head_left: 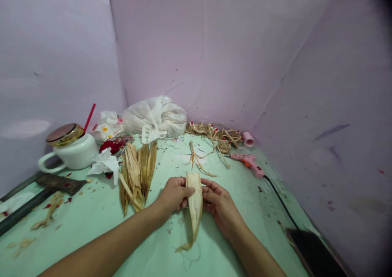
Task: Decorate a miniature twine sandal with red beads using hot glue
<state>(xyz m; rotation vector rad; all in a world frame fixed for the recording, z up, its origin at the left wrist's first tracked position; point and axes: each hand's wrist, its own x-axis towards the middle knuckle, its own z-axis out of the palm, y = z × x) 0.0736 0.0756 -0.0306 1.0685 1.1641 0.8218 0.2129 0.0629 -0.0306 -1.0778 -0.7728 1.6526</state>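
Observation:
A pale dried husk strip (195,203) stands upright in front of me, its narrow curled tail hanging down to the table. My left hand (175,196) pinches its left side, with the thumb across the front. At the right edge, the bent fingers of my right hand (221,203) grip the strip, some of them hidden behind it. A bundle of dried husks (134,175) lies on the green table to the left of my hands. Beyond the strip are thin loose husk strands (196,159).
Left: a hammer (59,184), a white mug (78,152) under a gold-rimmed jar, crumpled tissue (106,162), red yarn (112,145). Back: a white plastic bag (156,118), braided twine pieces (211,132), a pink spool (248,139). Right: a corded pink glue gun (249,162), a dark flat object (315,252).

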